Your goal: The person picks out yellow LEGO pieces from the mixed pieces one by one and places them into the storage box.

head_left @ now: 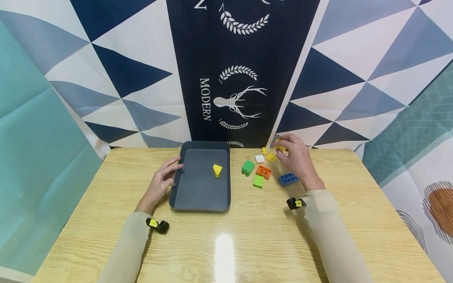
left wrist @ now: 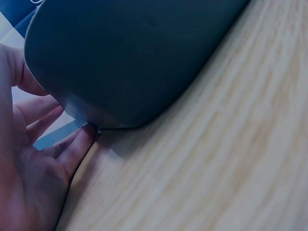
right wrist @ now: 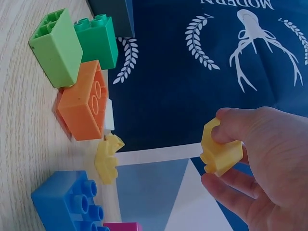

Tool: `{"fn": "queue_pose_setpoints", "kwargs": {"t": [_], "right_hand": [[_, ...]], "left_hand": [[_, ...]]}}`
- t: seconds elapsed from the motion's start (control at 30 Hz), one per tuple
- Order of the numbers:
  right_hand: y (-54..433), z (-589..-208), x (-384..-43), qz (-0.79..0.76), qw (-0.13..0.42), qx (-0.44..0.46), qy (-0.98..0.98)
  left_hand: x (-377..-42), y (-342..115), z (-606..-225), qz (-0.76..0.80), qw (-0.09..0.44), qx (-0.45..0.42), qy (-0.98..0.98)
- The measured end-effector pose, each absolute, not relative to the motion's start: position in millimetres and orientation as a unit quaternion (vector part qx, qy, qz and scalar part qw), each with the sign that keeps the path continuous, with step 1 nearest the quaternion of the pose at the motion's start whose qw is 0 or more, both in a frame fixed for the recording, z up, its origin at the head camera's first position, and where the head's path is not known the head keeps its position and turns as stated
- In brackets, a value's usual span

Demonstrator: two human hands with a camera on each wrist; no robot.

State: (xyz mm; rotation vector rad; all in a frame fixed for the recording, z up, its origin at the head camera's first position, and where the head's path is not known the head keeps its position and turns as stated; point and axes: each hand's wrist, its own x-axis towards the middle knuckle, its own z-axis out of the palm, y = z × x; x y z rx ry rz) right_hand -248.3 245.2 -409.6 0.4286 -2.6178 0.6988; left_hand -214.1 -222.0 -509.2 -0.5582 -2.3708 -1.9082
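Observation:
My left hand (head_left: 160,184) rests against the left side of a dark grey tray (head_left: 201,198), fingertips at its rim. Close up in the left wrist view, its fingers (left wrist: 77,147) touch the tray's outer wall (left wrist: 134,62) near a corner. Inside the tray lies a yellow toy brick (head_left: 217,170). Up at the table's far right, my right hand (head_left: 298,159) pinches another yellow toy brick (right wrist: 222,153) between thumb and fingers, raised above the table. Below it are a yellow brick (head_left: 271,157) and a blue studded brick (head_left: 288,179).
Between tray and right hand lie a green brick (head_left: 248,168), a lime brick (head_left: 258,181), an orange brick (head_left: 263,172), a white piece (head_left: 260,158) and a small yellow piece (head_left: 264,151). A magenta piece (right wrist: 122,226) shows beside the blue one. Patterned cloth (head_left: 244,51) hangs behind the table.

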Motion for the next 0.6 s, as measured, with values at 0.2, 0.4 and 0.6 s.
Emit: {"fn": "queue_pose_setpoints", "kwargs": {"t": [0.2,0.4,0.6], "right_hand": [[241.8,-411.9,-250.9,0.251,0.200,0.156,-0.934],[235.7,-414.9,-253.0,0.256,0.183,0.153,-0.937],[226.5,-416.1,-255.1,0.261,0.180,0.156,-0.936]], "left_hand": [[-214.1,-222.4,-509.9,-0.614,0.027,-0.178,-0.769],[-213.6,-222.1,-509.5,-0.613,0.028,-0.178,-0.769],[-213.8,-222.0,-509.5,-0.612,0.027,-0.176,-0.770]]}}
